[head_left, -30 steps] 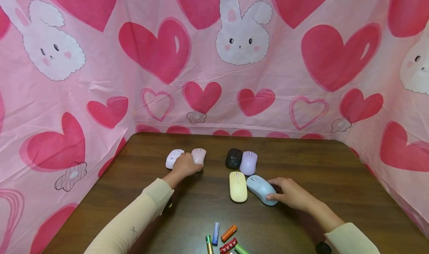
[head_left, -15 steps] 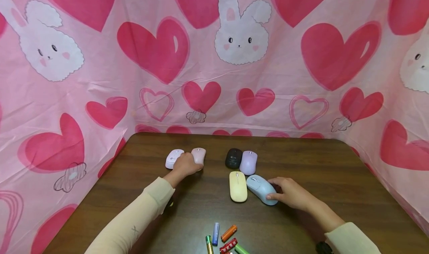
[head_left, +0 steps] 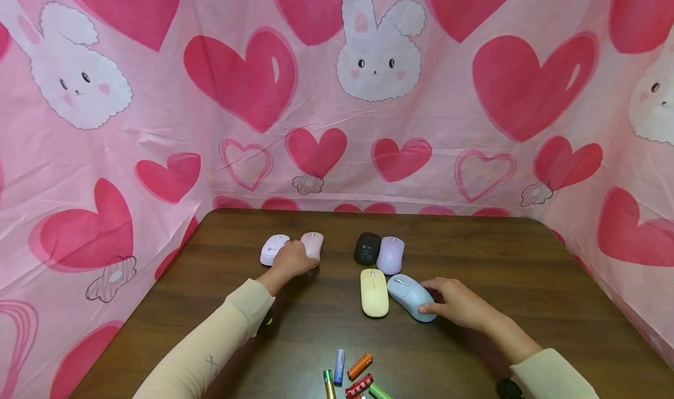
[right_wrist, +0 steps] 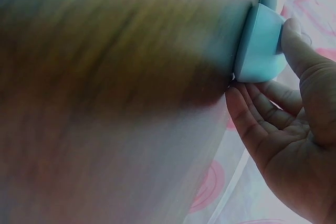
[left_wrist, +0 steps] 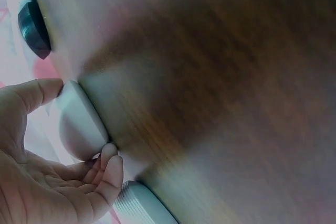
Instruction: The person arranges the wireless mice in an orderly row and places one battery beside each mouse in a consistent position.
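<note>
The light-blue mouse sits on the tabletop right of centre, slanting with its wheel end toward the far left. The person's right hand grips its near end, thumb on one side and fingers on the other, spread about as wide as the mouse. Farther off and to the left, the pink mouse rests on the wood, held in the same way between the thumb and curled fingers of the left hand.

The white mouse lies just left of that hand. The yellow mouse is just beside the light-blue one, with the black mouse and the lavender mouse side by side beyond it. Nearer the person lie loose batteries in blue, orange, red and green, some cut off by the frame's lower edge.

The table is dark brown with wood grain running across it, its far corners rounded, a dull sheen toward the near middle. Cream sleeves reach in from both near corners. Past the table edge a pink cloth rises behind and along both sides, creased in places and printed with red hearts, white rabbit heads and small sketched flowers.
</note>
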`<action>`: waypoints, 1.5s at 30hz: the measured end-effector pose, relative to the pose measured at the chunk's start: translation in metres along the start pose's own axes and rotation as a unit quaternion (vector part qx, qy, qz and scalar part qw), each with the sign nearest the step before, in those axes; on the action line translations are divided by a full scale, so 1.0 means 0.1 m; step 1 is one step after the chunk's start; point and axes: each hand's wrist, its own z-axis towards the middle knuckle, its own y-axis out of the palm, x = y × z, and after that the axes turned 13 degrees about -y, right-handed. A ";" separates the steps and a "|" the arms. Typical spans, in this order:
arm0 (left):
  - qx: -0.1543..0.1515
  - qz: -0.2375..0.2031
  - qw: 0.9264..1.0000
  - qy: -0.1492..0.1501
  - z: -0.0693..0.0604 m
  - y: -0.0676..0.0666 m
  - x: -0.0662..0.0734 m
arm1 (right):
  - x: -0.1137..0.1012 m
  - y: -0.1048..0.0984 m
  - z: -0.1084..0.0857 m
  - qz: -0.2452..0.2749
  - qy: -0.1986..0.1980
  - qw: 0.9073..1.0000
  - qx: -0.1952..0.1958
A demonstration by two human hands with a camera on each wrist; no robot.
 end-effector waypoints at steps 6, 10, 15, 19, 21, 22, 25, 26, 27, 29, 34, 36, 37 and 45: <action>-0.002 0.000 1.000 0.003 -0.03 -0.01 0.01 | 0.00 0.01 0.00 0.002 0.008 1.000 -0.003; -0.004 0.001 1.000 0.006 -0.05 -0.04 0.01 | 0.00 0.01 0.00 0.003 0.014 1.000 -0.005; -0.007 0.001 1.000 0.007 -0.05 -0.09 0.00 | 0.00 0.00 0.00 0.000 0.010 1.000 -0.003; -0.010 -0.002 1.000 0.008 -0.05 -0.14 0.00 | -0.01 0.00 0.00 -0.003 0.006 1.000 -0.002; -0.010 -0.006 1.000 0.007 -0.06 -0.17 0.01 | -0.01 0.00 0.00 -0.005 0.005 1.000 -0.001; -0.009 -0.007 1.000 0.008 -0.06 -0.18 0.01 | -0.01 -0.01 0.00 -0.006 0.004 1.000 -0.001; -0.002 -0.010 1.000 0.009 -0.07 -0.19 0.02 | -0.01 0.00 0.00 -0.006 0.004 1.000 -0.002; 0.002 -0.012 1.000 0.011 -0.07 -0.19 0.03 | -0.01 0.00 0.00 -0.007 0.005 1.000 -0.002; 0.006 -0.013 1.000 0.014 -0.07 -0.19 0.03 | -0.01 0.00 0.00 -0.006 0.005 1.000 -0.002; 0.016 -0.017 0.999 0.022 -0.08 -0.18 0.04 | -0.01 0.00 0.00 -0.005 0.006 1.000 -0.003; 0.038 -0.028 0.998 0.043 -0.10 -0.14 0.11 | -0.01 0.00 0.01 -0.002 0.007 1.000 -0.006; 0.041 -0.036 0.998 0.044 -0.10 -0.13 0.15 | -0.01 0.00 0.01 -0.002 0.008 1.000 -0.006; 0.041 -0.042 0.997 0.043 -0.10 -0.13 0.18 | -0.01 0.00 0.01 0.000 0.008 1.000 -0.006; 0.022 -0.067 0.997 0.039 -0.09 -0.06 0.35 | -0.01 -0.01 0.01 0.000 0.010 1.000 -0.006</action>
